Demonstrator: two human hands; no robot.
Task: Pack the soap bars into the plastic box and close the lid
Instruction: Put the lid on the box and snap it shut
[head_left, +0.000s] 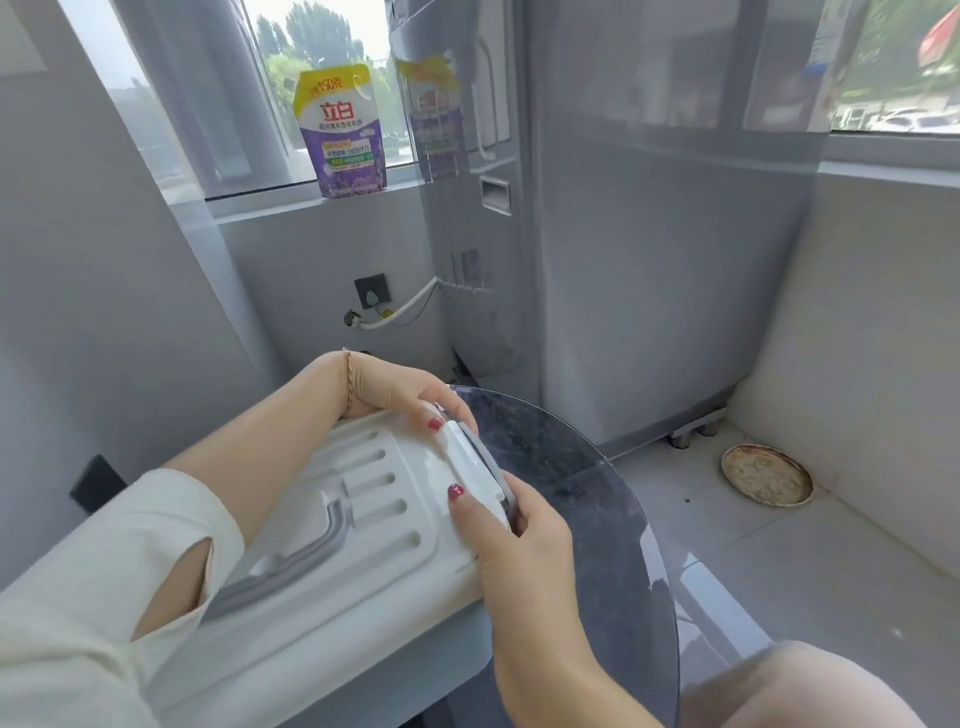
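Note:
A white plastic box (332, 525) with its lid down lies in front of me on a dark round glass table (587, 499). The lid has several slots and a grey curved handle. Both hands hold the white latch (475, 462) at the box's right end. My left hand (410, 400) grips the far corner of the latch, thumb on top. My right hand (511, 535) clasps the near corner, thumb pressed on the lid, fingers curled under the edge. No soap bars are visible; the box's inside is hidden.
A purple and yellow detergent pouch (340, 130) stands on the window sill at the back. A grey cabinet (649, 260) stands on feet behind the table. A round rusty floor drain cover (766, 475) lies on the tiled floor at the right.

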